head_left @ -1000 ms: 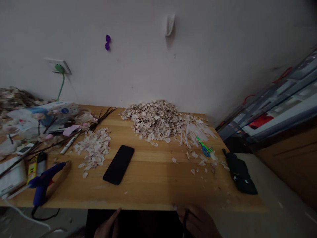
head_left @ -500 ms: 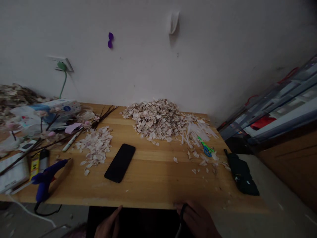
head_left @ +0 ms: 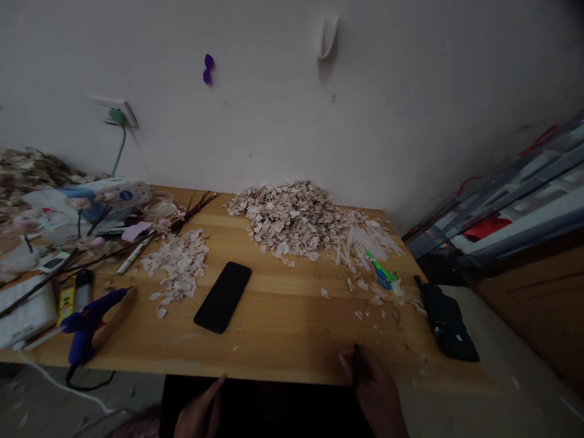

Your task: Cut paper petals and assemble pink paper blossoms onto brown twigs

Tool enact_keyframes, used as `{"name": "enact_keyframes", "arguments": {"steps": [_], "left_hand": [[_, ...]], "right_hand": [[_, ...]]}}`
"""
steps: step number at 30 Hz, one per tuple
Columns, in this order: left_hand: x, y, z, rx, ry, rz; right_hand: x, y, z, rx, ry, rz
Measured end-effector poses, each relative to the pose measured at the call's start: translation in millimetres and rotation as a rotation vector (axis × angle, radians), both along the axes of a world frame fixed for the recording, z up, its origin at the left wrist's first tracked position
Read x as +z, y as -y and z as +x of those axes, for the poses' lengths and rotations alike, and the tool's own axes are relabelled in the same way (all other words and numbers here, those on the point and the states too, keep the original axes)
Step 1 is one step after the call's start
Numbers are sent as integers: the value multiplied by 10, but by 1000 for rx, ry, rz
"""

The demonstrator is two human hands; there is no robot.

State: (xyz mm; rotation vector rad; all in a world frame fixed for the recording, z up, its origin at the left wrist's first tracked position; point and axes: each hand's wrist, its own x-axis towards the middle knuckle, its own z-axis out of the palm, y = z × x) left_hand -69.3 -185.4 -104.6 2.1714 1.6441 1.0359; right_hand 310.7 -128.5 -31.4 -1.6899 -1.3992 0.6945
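Note:
My right hand (head_left: 371, 386) is over the front edge of the wooden table (head_left: 283, 340), its fingers closed on a thin dark object (head_left: 357, 364) too dim to make out. My left hand (head_left: 201, 410) is low, just below the front edge, over something black; its index finger points up and its other fingers are in shadow. Between and beyond the hands, a black phone (head_left: 223, 297) lies on the table. A large heap of pale dried petals (head_left: 292, 219) rests at the back against the wall.
A blue glue gun (head_left: 86, 322), white box (head_left: 27, 310), twigs and a small petal pile (head_left: 177, 264) are on the left. Green-blue scissors (head_left: 382, 272), clear sticks (head_left: 365, 240) and a dark pouch (head_left: 447, 322) are on the right.
My right hand has moved up and slightly right over the table edge, with the dark object in it. My left hand has hardly moved. The view has shifted slightly.

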Motion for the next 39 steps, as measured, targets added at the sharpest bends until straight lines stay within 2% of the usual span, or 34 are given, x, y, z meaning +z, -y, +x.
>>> {"name": "enact_keyframes", "arguments": {"steps": [3, 6, 9, 14, 21, 27, 31, 35, 39], "left_hand": [[-23, 4, -7, 2, 4, -11], [-39, 2, -9, 6, 9, 0], [-34, -3, 1, 0, 5, 6], [-12, -1, 14, 14, -10, -2], [-30, 0, 1, 28, 1, -38], [-32, 3, -1, 11, 8, -4], [-5, -2, 8, 6, 7, 13], [-5, -2, 1, -15, -19, 28], [-22, -4, -7, -19, -60, 32]], "right_hand": [[68, -84, 76, -71, -147, -129], [102, -95, 101, -57, -140, -146], [97, -1, 42, 11, 8, -47], [-22, 216, -14, 289, 272, 177], [-214, 300, 48, 431, 473, 300], [-155, 294, 64, 558, 579, 351], [-128, 313, 131, 654, 664, 459], [-111, 322, 182, 610, 723, 560], [5, 270, 139, 664, 739, 576]]}}
